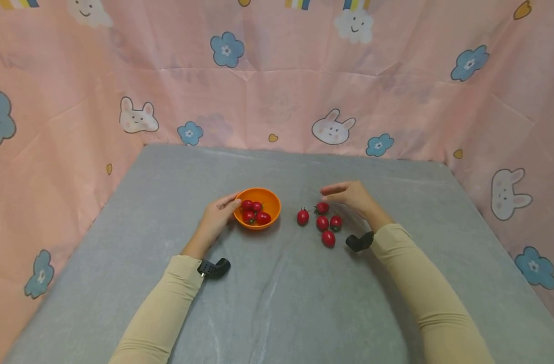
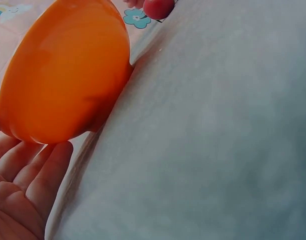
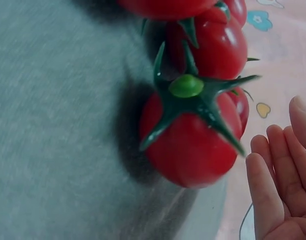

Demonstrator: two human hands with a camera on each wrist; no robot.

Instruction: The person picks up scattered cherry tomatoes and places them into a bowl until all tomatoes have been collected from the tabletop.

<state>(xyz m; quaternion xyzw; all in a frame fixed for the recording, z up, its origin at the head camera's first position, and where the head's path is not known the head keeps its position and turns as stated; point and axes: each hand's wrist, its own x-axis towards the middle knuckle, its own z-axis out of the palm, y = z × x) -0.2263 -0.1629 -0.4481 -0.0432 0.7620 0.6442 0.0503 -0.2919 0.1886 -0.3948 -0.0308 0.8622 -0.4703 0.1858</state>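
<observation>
An orange bowl (image 1: 275, 206) with several cherry tomatoes (image 1: 263, 218) in it stands upright on the grey table. My left hand (image 1: 217, 218) holds its left side, thumb at the rim and fingers against the outer wall. In the left wrist view, the fingers (image 2: 55, 170) touch the bowl's wall (image 2: 68, 75). Right of the bowl lies a loose group of cherry tomatoes (image 1: 322, 223). Just above the farthest one (image 1: 323, 208) hovers my right hand (image 1: 353, 196), its fingers extended and holding nothing. A tomato with a green calyx (image 3: 190, 145) fills the middle of the right wrist view.
A grey cloth-like surface covers the table (image 1: 268, 303). Pink printed curtain (image 1: 277, 91) rises along its back and sides. A dark wrist device sits on the left wrist (image 1: 215, 268) and another on the right wrist (image 1: 360, 241).
</observation>
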